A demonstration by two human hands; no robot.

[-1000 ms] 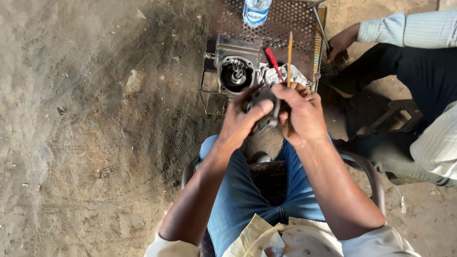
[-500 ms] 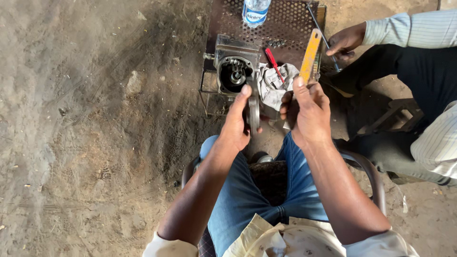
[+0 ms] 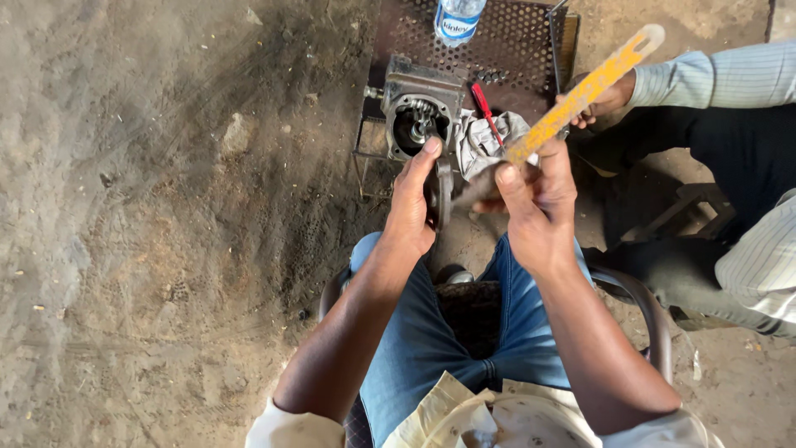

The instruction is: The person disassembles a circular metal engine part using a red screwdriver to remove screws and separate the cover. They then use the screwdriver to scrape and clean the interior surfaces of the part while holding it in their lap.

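My left hand grips a dark round metal part by its edge, held upright above my knees. My right hand holds a long flat yellow tool that slants up to the right. Just beyond both hands stands a grey engine casing with an open round bore. A crumpled grey rag and a red-handled screwdriver lie beside it.
A perforated metal stand carries the casing and a plastic water bottle. Another person sits at the right in a striped shirt and dark trousers, one hand near the stand. Dirt ground spreads to the left.
My hands have drawn apart. The right hand has lifted the yellow tool up and to the right, while the left keeps the round part upright.
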